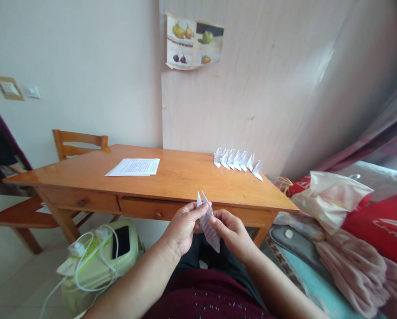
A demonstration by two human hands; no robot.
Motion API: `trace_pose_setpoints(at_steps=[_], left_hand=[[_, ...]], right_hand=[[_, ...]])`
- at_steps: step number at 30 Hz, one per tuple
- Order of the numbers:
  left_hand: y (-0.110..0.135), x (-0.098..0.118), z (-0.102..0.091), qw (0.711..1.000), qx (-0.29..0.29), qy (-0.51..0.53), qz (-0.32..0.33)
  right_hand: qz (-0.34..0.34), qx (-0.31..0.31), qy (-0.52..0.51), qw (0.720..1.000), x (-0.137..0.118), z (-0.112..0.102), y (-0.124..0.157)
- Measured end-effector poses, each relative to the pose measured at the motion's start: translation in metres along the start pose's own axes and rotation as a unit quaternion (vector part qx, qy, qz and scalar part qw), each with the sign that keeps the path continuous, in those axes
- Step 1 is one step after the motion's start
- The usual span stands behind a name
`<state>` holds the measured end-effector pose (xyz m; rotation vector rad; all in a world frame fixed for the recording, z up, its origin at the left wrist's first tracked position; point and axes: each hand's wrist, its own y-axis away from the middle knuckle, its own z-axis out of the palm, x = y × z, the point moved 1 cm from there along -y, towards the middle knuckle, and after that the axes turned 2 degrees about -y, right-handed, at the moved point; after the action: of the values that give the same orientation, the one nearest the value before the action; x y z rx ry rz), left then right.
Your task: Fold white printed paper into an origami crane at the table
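Observation:
Above my lap, in front of the table's edge, I hold a piece of folded paper (210,234) with printed writing on it. Two narrow points stick up from its top, and its lower end tapers to a tip. My left hand (185,223) pinches it near the upper points, thumb in front. My right hand (231,230) grips its right side between thumb and fingers. Several folded paper figures (231,159) stand in a row at the table's back right. A stack of printed sheets (135,167) lies on the left half of the table.
The wooden table (185,181) has drawers under its front edge. A chair (80,141) stands behind its left side, a bench (22,217) at lower left. A pale green stool (95,270) carries cables and a phone (121,242). Bags (334,199) and cloth (354,261) lie at right.

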<state>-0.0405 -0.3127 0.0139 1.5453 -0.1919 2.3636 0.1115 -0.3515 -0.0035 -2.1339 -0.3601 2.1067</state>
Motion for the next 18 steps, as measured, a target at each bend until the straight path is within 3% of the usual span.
trace_pose_setpoints(at_steps=[4,10,18], left_hand=[[-0.0022,-0.0048,-0.0011,0.999,0.029,0.015,0.012],[-0.0015,-0.0066,0.0021,0.999,-0.002,0.041,0.035],[0.0065,-0.0051,0.0081,0.998,-0.03,0.002,0.064]], right_hand=[[0.002,-0.006,0.018,1.0,0.004,0.0046,0.0026],[0.01,0.02,0.003,1.0,0.0058,0.0066,0.0024],[-0.009,0.048,-0.013,0.999,0.002,0.0052,0.0007]])
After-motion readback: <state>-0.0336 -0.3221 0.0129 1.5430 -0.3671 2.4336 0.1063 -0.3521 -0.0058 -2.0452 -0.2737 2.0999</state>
